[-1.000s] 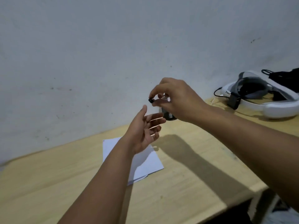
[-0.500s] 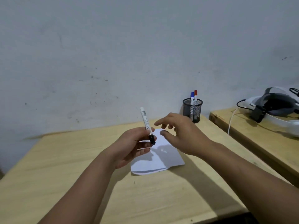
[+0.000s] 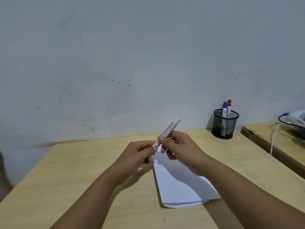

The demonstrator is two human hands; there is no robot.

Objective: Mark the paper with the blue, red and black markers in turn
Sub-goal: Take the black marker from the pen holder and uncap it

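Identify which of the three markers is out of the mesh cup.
The black marker, held between both hands over the paper; the blue marker and red marker stand in the cup.

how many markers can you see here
3: a blue-capped marker and a red-capped marker upright in the mesh cup, and a white-barrelled marker held between the left hand and right hand.

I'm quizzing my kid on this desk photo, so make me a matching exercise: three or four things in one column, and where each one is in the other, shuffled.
Things:
1. black marker
2. red marker
3. paper
4. mesh cup

Places:
A. lying flat on the desk
B. held between both hands
C. standing at the desk's far right corner
D. standing in the cup beside the blue marker

Pairs: 1-B, 2-D, 3-A, 4-C
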